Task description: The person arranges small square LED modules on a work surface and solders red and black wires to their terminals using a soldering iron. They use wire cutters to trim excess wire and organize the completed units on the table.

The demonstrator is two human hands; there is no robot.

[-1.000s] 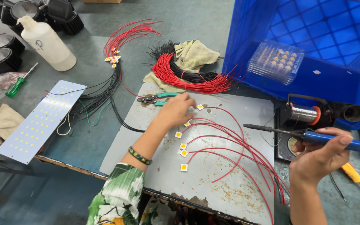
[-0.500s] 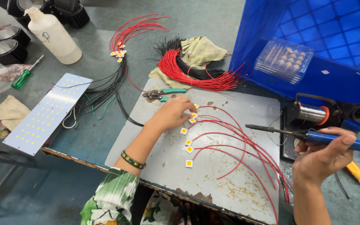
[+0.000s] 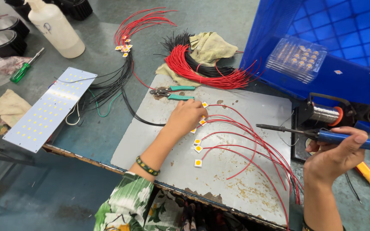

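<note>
My left hand (image 3: 186, 116) rests on the grey metal plate (image 3: 159, 141), fingers curled over small square LED chips (image 3: 198, 148) that lie in a column with red wires (image 3: 253, 149) soldered to them. What sits under the fingertips is hidden. My right hand (image 3: 332, 156) hovers at the plate's right edge, gripping a blue-handled soldering iron (image 3: 322, 136) whose dark tip points left, well clear of the chips.
Teal-handled pliers (image 3: 172, 92) lie at the plate's far edge. Behind them lie red and black wire bundles (image 3: 202, 70) on a cloth. A blue crate (image 3: 322, 47), solder spool (image 3: 326, 114), white LED panel (image 3: 48, 109), plastic bottle (image 3: 56, 28) and green screwdriver (image 3: 22, 72) surround the plate.
The view has drifted slightly. My left hand has stayed on the chips near the plate's top, shifting a little. The right hand keeps the iron in much the same place.
</note>
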